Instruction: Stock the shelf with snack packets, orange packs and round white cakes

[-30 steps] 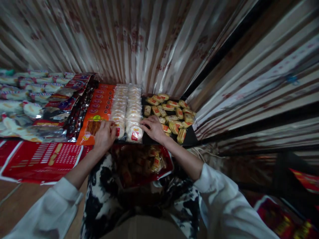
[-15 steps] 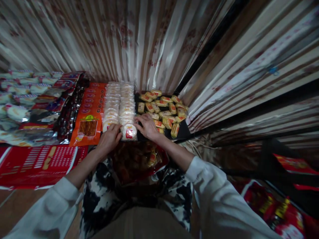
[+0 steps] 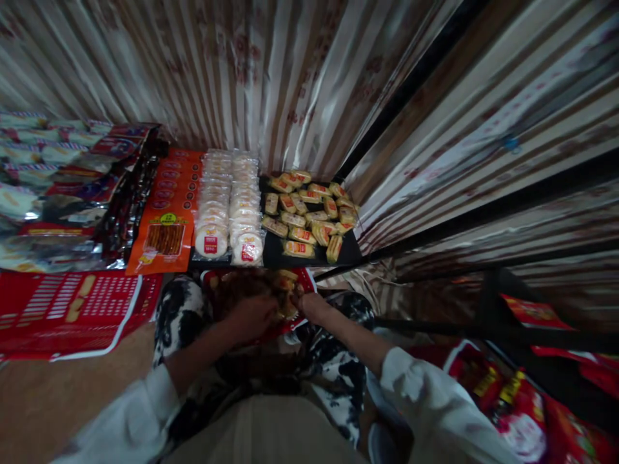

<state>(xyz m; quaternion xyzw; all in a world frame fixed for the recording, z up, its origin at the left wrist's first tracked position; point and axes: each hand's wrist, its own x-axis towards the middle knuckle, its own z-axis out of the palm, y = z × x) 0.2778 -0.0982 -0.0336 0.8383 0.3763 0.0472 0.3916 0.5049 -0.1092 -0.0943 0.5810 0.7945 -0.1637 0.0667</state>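
Both your hands are down in the red snack bag point(image 3: 302, 283) on your lap at six o'clock, left hand point(image 3: 249, 317) and right hand point(image 3: 309, 307) curled on its light, crinkly, slippery film, grip unclear; pinch the rim.

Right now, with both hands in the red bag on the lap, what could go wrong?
1. The red bag rests open on the lap, unsupported; both hands, left hand and right hand, dig into it, so small packets could spill.
2. The yellow packets lie loosely near the black tray's front edge; a rising hand might knock some off.
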